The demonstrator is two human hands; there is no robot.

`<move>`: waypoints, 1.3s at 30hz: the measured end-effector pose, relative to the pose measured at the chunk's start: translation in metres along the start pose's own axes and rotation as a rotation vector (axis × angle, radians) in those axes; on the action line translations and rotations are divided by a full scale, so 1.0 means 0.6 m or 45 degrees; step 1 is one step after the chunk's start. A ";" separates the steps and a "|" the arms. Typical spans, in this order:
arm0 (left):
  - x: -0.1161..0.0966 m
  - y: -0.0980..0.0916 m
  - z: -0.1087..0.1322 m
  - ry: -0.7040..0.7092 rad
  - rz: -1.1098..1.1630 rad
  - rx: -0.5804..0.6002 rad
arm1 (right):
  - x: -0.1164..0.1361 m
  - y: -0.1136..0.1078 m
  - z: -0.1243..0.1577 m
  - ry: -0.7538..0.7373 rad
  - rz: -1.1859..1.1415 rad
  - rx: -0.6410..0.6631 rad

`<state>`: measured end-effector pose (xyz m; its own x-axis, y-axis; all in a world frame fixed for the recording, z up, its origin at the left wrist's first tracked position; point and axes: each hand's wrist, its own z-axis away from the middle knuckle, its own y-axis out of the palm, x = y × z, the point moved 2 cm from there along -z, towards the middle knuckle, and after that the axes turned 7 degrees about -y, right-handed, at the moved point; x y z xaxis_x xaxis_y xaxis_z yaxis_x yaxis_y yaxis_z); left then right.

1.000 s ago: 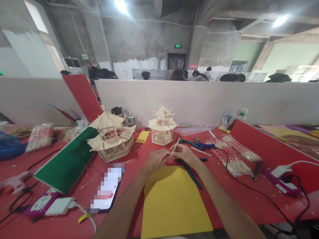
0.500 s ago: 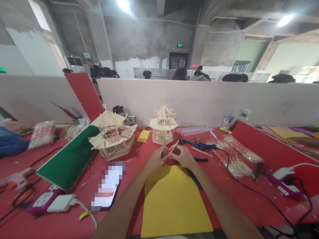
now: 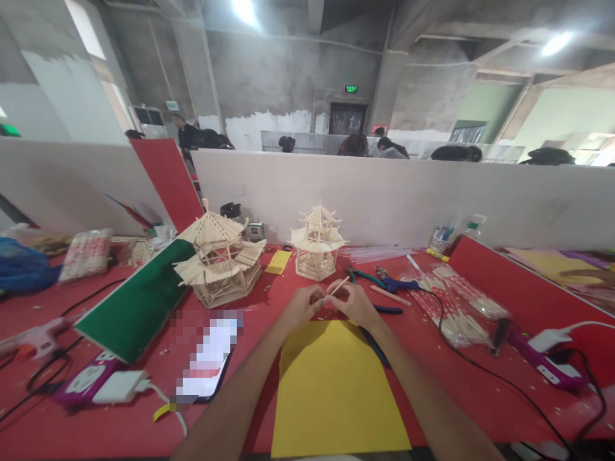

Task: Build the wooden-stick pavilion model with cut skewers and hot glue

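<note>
A thin wooden stick (image 3: pixel 340 285) slants up to the right between my two hands, over the far edge of a yellow sheet (image 3: pixel 336 390). My left hand (image 3: pixel 306 306) is closed in a pinch at the stick's lower end. Fingertips of my right hand (image 3: pixel 354 304) also pinch the stick, touching those of the left. Just beyond stands a small two-tiered pavilion model (image 3: pixel 319 246) of pale sticks. To its left is a larger stick pavilion (image 3: pixel 218 259). A dark-handled tool (image 3: pixel 375 346) lies partly under my right forearm.
Green-handled pliers (image 3: pixel 366 276) and a blue glue gun (image 3: pixel 401 283) lie right of my hands, near bagged sticks (image 3: pixel 451 307). A phone (image 3: pixel 211 358), green board (image 3: pixel 137 304) and purple power strip (image 3: pixel 86 381) are on the left. A white partition (image 3: pixel 408 198) closes the back.
The stick leans slightly lower to the right. Both hands stay together in nearly the same place, and the whole view has shifted a little.
</note>
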<state>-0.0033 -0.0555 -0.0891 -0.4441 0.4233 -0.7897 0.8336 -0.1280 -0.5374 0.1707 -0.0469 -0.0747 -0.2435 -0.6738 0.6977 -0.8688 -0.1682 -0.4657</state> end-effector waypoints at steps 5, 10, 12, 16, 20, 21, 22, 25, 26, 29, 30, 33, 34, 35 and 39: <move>0.003 0.002 0.002 0.016 0.003 -0.012 | -0.005 0.001 0.001 0.006 0.015 0.000; 0.006 0.005 0.000 -0.011 0.086 0.003 | -0.001 0.001 0.001 -0.017 0.075 0.014; 0.006 0.006 -0.001 -0.041 0.132 0.018 | 0.001 0.001 0.002 -0.027 0.084 0.011; 0.009 0.007 -0.004 -0.124 0.169 0.033 | 0.005 0.001 0.001 -0.041 0.083 0.020; 0.011 0.007 -0.004 -0.123 0.162 0.041 | 0.008 0.002 0.001 -0.041 0.098 0.020; 0.011 0.007 -0.004 -0.111 0.160 0.050 | 0.008 0.002 0.001 -0.036 0.097 0.016; 0.011 0.006 -0.004 -0.102 0.155 0.059 | 0.008 0.002 0.001 -0.031 0.095 0.014; 0.010 0.006 -0.004 -0.093 0.135 0.057 | 0.007 0.002 0.001 -0.025 0.105 0.020; 0.010 0.006 -0.004 -0.097 0.125 0.048 | 0.006 0.002 0.001 -0.026 0.106 0.027; 0.011 0.007 -0.004 -0.105 0.102 0.034 | 0.005 0.003 0.001 -0.028 0.097 0.039; 0.012 0.007 -0.004 -0.101 0.100 0.035 | 0.005 0.002 0.001 -0.029 0.093 0.038; 0.014 0.007 -0.005 -0.086 0.106 0.041 | 0.005 0.002 0.001 -0.038 0.088 0.029; 0.015 0.007 -0.005 -0.083 0.108 0.045 | 0.005 0.002 0.001 -0.040 0.087 0.027; 0.015 0.007 -0.005 -0.078 0.107 0.050 | 0.005 0.002 0.001 -0.041 0.086 0.029; 0.018 0.007 -0.006 -0.067 0.103 0.059 | 0.006 0.002 0.001 -0.034 0.075 0.036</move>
<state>-0.0031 -0.0486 -0.0988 -0.3936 0.3626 -0.8448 0.8519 -0.2014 -0.4834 0.1692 -0.0502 -0.0731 -0.2818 -0.7021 0.6540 -0.8409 -0.1476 -0.5207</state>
